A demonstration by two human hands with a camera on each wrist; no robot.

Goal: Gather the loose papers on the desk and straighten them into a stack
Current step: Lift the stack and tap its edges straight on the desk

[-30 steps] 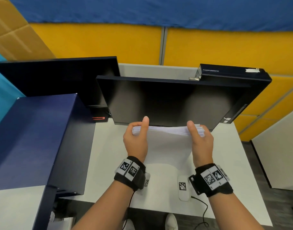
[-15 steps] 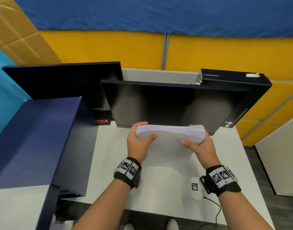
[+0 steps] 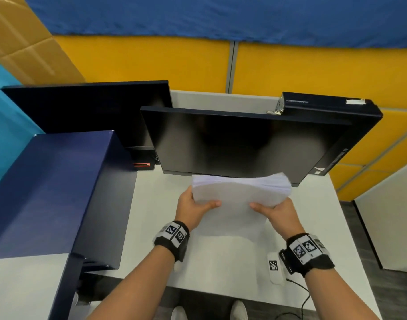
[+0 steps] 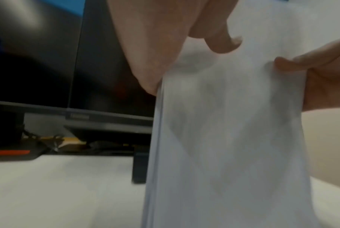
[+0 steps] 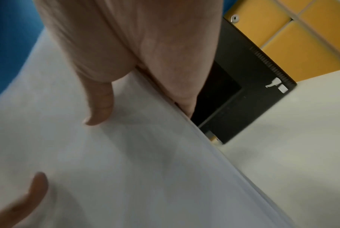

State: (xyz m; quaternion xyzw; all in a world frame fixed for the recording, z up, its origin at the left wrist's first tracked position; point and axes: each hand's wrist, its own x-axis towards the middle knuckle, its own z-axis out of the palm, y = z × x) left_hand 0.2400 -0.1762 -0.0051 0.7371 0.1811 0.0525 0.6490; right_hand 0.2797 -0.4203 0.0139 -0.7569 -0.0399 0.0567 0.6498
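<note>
A thick stack of white papers (image 3: 238,199) stands on its lower edge on the white desk (image 3: 151,218), its top leaning away toward the monitor. My left hand (image 3: 193,205) grips its left side, thumb across the near face. My right hand (image 3: 275,210) grips the right side the same way. The left wrist view shows the paper stack (image 4: 229,138) edge-on, with my left thumb (image 4: 221,41) on its face. In the right wrist view the sheets (image 5: 135,162) fill the frame under my right thumb (image 5: 100,108). The fingers behind the stack are hidden.
A dark monitor (image 3: 239,144) stands just behind the stack, a second monitor (image 3: 89,112) at the back left. A dark blue box (image 3: 50,190) fills the left side. A black computer case (image 3: 336,125) is at the right rear. A small white tagged device (image 3: 275,267) lies near the desk's front edge.
My thumbs have come down from the stack's top edge onto its near face. The stack's top has tipped away from me, showing more of the front sheet.
</note>
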